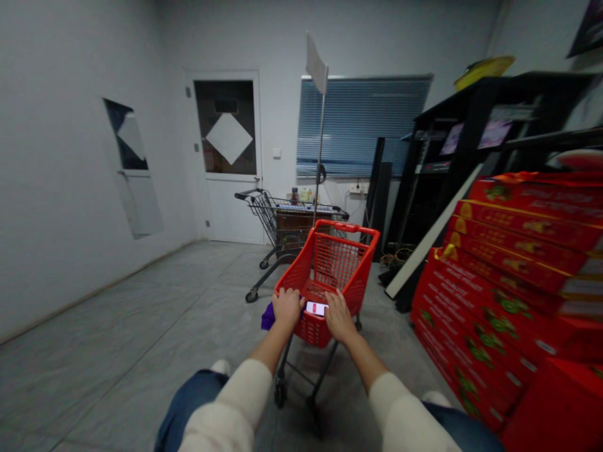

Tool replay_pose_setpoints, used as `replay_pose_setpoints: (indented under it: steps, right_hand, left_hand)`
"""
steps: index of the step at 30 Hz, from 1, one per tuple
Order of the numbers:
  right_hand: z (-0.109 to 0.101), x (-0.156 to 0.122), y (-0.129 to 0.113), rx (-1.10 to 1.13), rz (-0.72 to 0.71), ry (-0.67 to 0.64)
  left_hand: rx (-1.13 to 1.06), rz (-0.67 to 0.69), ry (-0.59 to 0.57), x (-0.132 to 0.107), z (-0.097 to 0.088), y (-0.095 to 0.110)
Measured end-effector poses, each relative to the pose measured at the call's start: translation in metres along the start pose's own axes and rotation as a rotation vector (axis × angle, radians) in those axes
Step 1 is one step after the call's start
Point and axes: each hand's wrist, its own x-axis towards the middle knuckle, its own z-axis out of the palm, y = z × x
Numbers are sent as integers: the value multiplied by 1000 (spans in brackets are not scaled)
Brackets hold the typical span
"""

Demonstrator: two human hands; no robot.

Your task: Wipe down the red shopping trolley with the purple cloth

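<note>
A red plastic shopping cart (346,260) on grey metal legs stands right in front of me. My left hand (288,307) is closed over the left part of its handle. Purple cloth (267,317) hangs beside that hand; whether the hand also grips it I cannot tell. On the right end of the handle, my right hand (340,315) rests with its fingers curled over the bar. Between the two hands lies a small bright panel (316,308) with a red mark, too small to tell whether it is a phone or a label.
Behind stands a dark metal shopping cart (264,213) with items on top. A thin pole bears a white flag (316,63). Stacked red boxes (490,301) line the right side, beside a leaning white board (431,235) and black shelving (471,107). A white door (230,210) is at the back.
</note>
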Motion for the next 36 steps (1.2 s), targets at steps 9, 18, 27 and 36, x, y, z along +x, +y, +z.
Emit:
replay_pose_setpoints:
  steps: [9,18,27,36]
  right_hand:
    - [-8,-6,8,9,-14,-10]
    - [-3,0,5,-15,18,-30]
    - [-7,-9,11,10,-16,11]
    - [-7,-7,5,-1,14,-17]
  left_hand:
    - [-63,136,29,-27,7,35]
    - [-3,-20,73,-3,5,1]
    - [-49,123,58,-34,10,44]
    - [17,21,85,-5,7,-2]
